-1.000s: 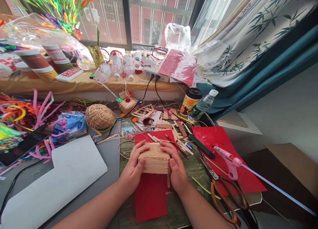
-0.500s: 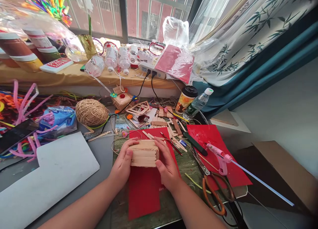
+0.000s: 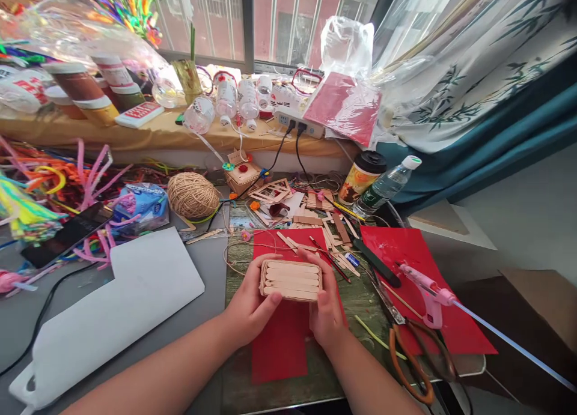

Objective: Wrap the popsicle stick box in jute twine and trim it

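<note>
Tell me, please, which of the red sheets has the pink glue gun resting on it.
The red sheet to the right of the right hand bears the pink glue gun; the other red sheet lies beneath the held stick block.

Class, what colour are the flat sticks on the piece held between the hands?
The flat sticks are pale beige, best seen in the head view.

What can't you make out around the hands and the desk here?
All in the head view:
Far side of the stick-built piece: turned away from the camera.
Parts of the left hand and right hand: hidden behind that piece.
End of the pale rod in the pink glue gun: cut off by the right edge.
Print on the bottle: too small to read.
</note>
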### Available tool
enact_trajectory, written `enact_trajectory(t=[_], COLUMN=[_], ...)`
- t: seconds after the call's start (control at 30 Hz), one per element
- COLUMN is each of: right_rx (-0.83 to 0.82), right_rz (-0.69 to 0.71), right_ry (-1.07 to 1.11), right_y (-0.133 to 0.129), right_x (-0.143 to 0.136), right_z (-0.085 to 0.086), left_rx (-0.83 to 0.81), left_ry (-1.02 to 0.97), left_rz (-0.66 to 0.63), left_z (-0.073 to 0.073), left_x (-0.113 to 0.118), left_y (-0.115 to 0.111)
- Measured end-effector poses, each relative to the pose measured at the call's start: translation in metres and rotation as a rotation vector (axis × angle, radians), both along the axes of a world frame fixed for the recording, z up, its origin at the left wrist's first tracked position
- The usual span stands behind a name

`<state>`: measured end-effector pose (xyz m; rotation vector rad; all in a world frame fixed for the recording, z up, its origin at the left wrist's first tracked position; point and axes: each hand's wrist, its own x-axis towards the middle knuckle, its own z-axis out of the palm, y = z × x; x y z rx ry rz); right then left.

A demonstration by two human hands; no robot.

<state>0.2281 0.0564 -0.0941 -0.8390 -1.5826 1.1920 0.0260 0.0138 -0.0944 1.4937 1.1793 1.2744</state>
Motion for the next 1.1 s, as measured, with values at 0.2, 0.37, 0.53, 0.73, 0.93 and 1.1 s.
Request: enact_trajectory(t=[0.2, 0.37, 0.53, 0.73, 0.93, 1.1], right_rx=[0.069, 0.076, 0.097, 0.137, 0.105, 0.042], right_rz=[0.014, 0.008, -0.026, 0.012, 0.026, 0.004], right_ry=[-0.033, -0.088, -0.159, -0.103, -0.095, -0.072], right_y=[0.001, 0.003, 0.002, 0.000, 0.002, 0.002], right_x=[-0.002, -0.004, -0.004, 0.001, 0.001, 0.001], right_z=[-0.003, -0.004, -0.007, -0.003, 0.000, -0.003], left_rx=[-0.109, -0.122, -0.181, -0.222, -0.316, -0.328], left_ry=[-0.070, -0.092, -0.007, -0.197, -0.279, -0.410], left_rz=[0.043, 0.051, 0.063, 0.033, -0.014, -0.001], left_z=[0.004, 0.011, 0.012, 0.016, 0.021, 0.012], left_x=[0.005, 0.008, 0.006, 0.003, -0.003, 0.001], left_y=[0.000, 0.003, 0.003, 0.009, 0.022, 0.017])
